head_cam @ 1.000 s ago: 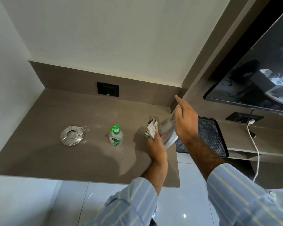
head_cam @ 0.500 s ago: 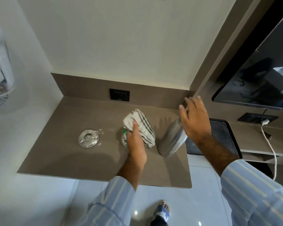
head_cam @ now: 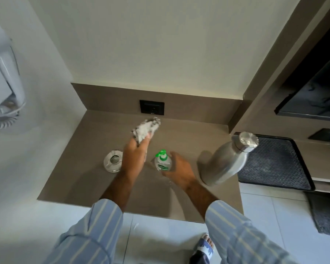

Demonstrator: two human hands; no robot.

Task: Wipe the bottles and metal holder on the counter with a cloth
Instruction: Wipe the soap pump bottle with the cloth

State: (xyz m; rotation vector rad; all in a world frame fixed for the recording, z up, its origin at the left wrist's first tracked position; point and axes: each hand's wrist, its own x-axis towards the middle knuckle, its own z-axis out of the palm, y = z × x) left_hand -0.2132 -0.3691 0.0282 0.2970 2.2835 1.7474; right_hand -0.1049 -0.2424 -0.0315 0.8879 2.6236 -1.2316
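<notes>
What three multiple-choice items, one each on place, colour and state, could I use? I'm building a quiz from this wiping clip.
1. Where is the steel bottle?
A. Counter's right end, beside the black tray
B. On the floor
C. In a hand

2. The soap bottle pump is
A. red
B. green
C. black

3. The left hand
A. is empty
B. grips the cloth
C. holds the metal holder

Answers: 1 A, it stands by the tray; 2 B, the pump is green; 3 B, its fingers clutch the bunched cloth while the right hand reaches the soap bottle.
</notes>
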